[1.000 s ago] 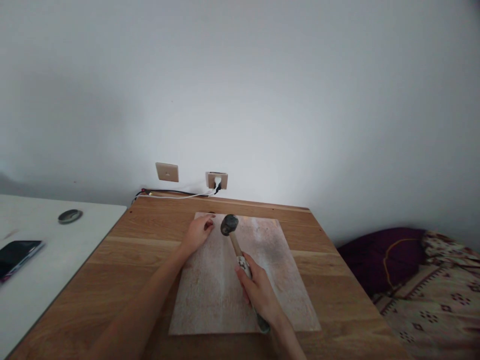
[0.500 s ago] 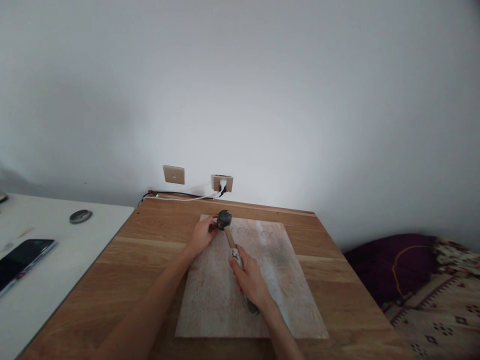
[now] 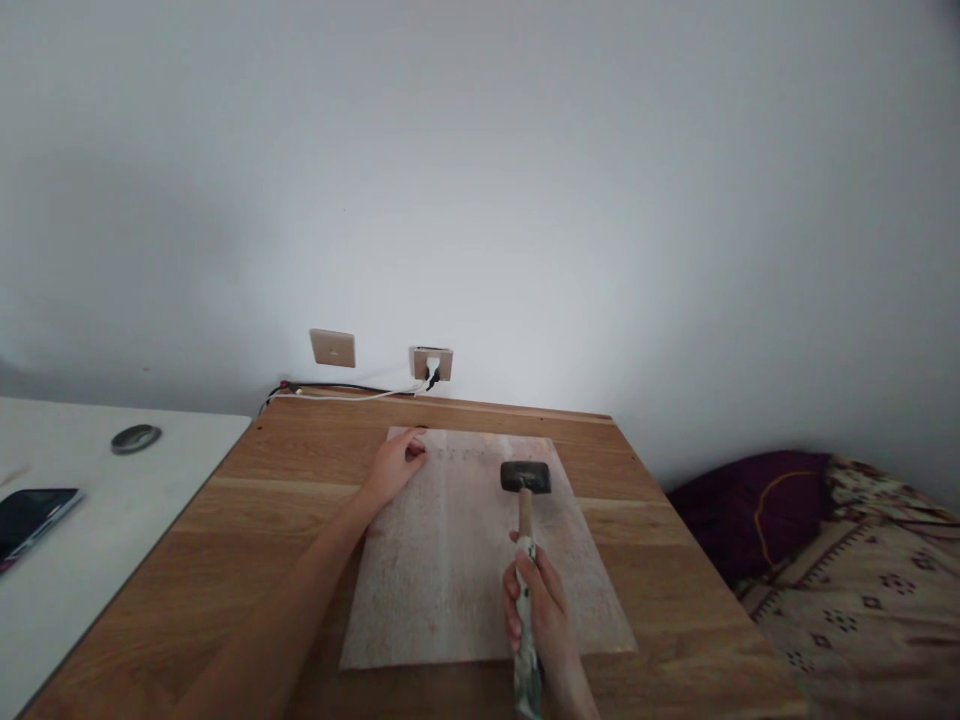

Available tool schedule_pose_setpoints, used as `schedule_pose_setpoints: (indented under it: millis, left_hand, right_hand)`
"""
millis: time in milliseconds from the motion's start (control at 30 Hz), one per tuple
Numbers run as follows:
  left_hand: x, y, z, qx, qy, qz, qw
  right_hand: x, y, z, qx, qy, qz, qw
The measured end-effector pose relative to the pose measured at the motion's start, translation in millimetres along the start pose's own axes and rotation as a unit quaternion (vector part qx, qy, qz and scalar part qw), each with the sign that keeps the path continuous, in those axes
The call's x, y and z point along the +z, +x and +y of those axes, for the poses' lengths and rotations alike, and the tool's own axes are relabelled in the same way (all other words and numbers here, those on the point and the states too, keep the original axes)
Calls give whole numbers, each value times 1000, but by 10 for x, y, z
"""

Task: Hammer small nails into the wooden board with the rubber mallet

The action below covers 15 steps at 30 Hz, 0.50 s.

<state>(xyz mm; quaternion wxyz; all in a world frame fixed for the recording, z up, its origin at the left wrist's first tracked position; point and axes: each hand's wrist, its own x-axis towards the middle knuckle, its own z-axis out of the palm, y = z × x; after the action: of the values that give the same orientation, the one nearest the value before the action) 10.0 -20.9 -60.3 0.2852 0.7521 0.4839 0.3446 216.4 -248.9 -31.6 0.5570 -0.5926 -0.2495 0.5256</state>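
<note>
A pale, worn board [image 3: 450, 570] lies flat on a wooden table [image 3: 285, 500]. My right hand [image 3: 541, 610] is closed round the wooden handle of a hammer [image 3: 525, 478], whose dark head hovers over the board's far right part. My left hand [image 3: 396, 466] rests near the board's far left corner, fingers curled in a pinch on something too small to make out. A faint row of small marks shows on the board just right of my left hand.
A white table [image 3: 90, 520] adjoins on the left, with a dark phone [image 3: 34, 512] and a small round disc [image 3: 136, 438]. Wall sockets [image 3: 431, 362] with plugged cables sit behind the table. A patterned bed cover [image 3: 862, 580] and purple cushion [image 3: 742, 500] lie right.
The hammer head has swung from beside my left hand's fingers to the right and back toward me. My right hand has drawn nearer to me. My left hand stays put.
</note>
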Motion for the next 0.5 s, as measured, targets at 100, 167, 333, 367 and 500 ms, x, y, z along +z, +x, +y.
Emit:
schedule_pose_setpoints:
  millis: [100,167,333,367,500]
  left_hand:
    - [-10,10,19,5,7,5,1000]
    - [-21,17,47,6,18,12,1000]
    - [-78,-120,224,10,79,51,996]
    - [-93,-200,281,13,93,53,994]
    - [-168,-710,509,22,134,25,990]
  right_hand:
    - [-111,-69,27,-1,24,57,998]
    - [-151,-64,33,-23,-49,63,997]
    - [-153,66,24,-57,-231,2,971]
    - [-142,92,13,-58,-241,-2,969]
    - [-164,125,-78,-103,-305,8,947]
